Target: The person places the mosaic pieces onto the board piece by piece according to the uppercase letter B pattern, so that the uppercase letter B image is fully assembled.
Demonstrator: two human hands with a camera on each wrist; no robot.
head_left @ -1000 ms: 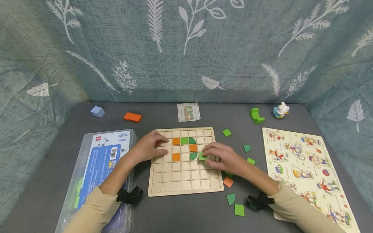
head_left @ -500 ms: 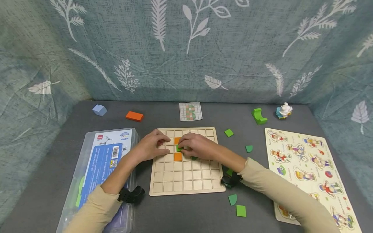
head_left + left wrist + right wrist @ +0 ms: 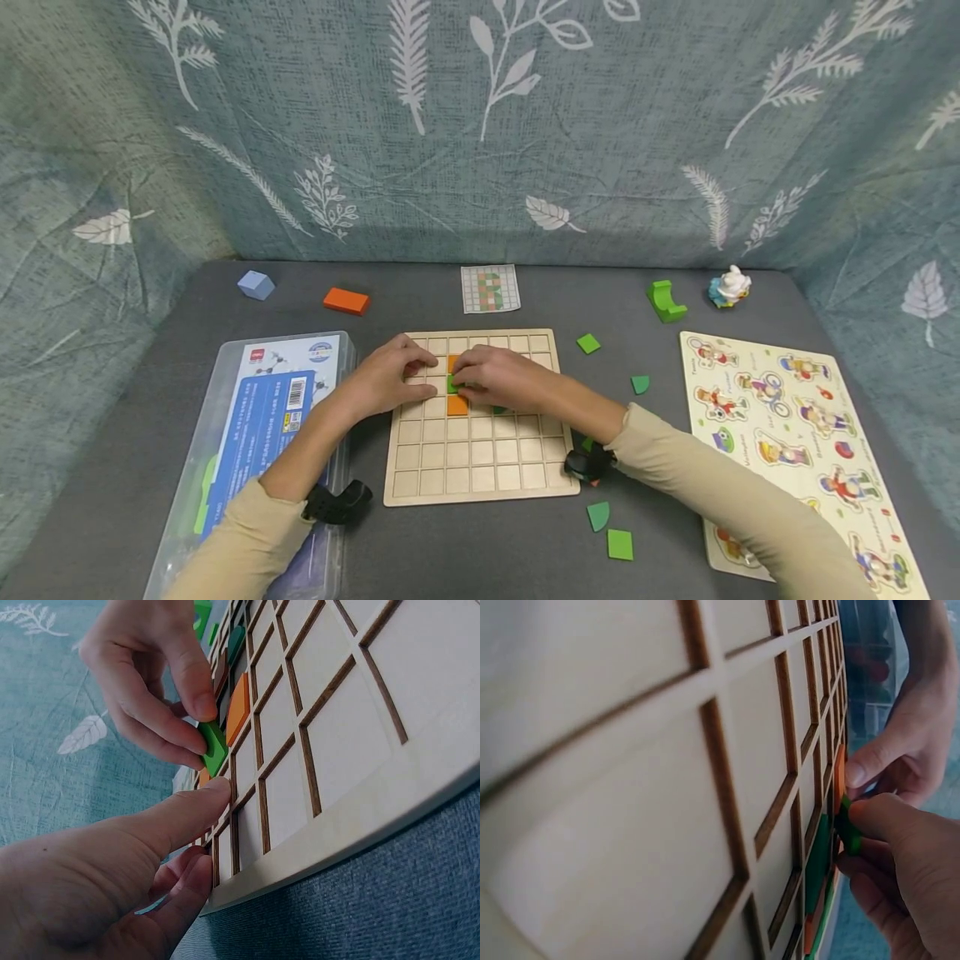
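A wooden grid board (image 3: 480,467) lies in front of me. My right hand (image 3: 459,382) reaches across its upper rows and pinches a small green square tile (image 3: 452,385) between thumb and fingertips, just above an orange tile (image 3: 457,406). The left wrist view shows the green tile (image 3: 213,746) tilted on edge beside an orange tile (image 3: 238,707). My left hand (image 3: 416,365) rests on the board's upper left part, its thumb (image 3: 187,814) touching the wood close to the tile. In the right wrist view the green tile (image 3: 846,825) sits between my fingertips. Other placed tiles are hidden under my right hand.
A clear plastic box (image 3: 270,417) lies left of the board, a picture puzzle (image 3: 787,433) to the right. At the back are a blue block (image 3: 256,284), an orange block (image 3: 346,300), a pattern card (image 3: 490,288), a green curved block (image 3: 664,300) and a toy figure (image 3: 728,286). Loose green tiles (image 3: 619,543) lie right of the board.
My right hand carried the green tile leftward from the board's right side to the column with the orange tiles, then shifted only slightly. My left hand stayed put.
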